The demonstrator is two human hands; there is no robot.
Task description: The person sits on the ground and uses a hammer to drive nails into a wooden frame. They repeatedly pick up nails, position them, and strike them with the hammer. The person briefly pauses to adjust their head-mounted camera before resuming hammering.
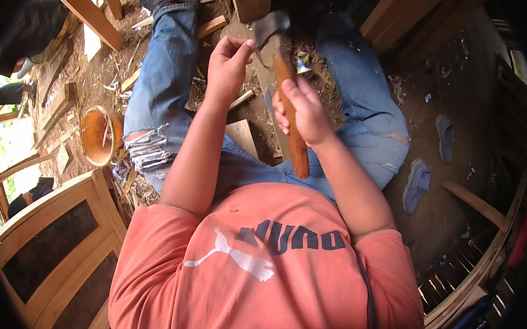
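My right hand (306, 114) is wrapped round the orange-brown wooden handle of a hammer (290, 121). Its dark metal head (272, 27) is raised at the far end and slightly blurred. Just left of that head, my left hand (228, 66) has thumb and forefinger pinched together. A thin dark nail-like piece (259, 57) shows at those fingertips, too small to make out surely. Beneath both hands a long grey-brown plank (267, 83) runs between my legs. A grey pointed strip (268, 99) shows beside my right hand.
Wood scraps and shavings litter the dirt floor. An orange-brown bowl (101, 135) stands by my left knee, with a wooden panelled frame (59, 242) nearer. Wooden legs (83, 12) rise at the far left. Two grey shoes (417, 186) lie at right. Another person's dark clothing (40, 24) shows far left.
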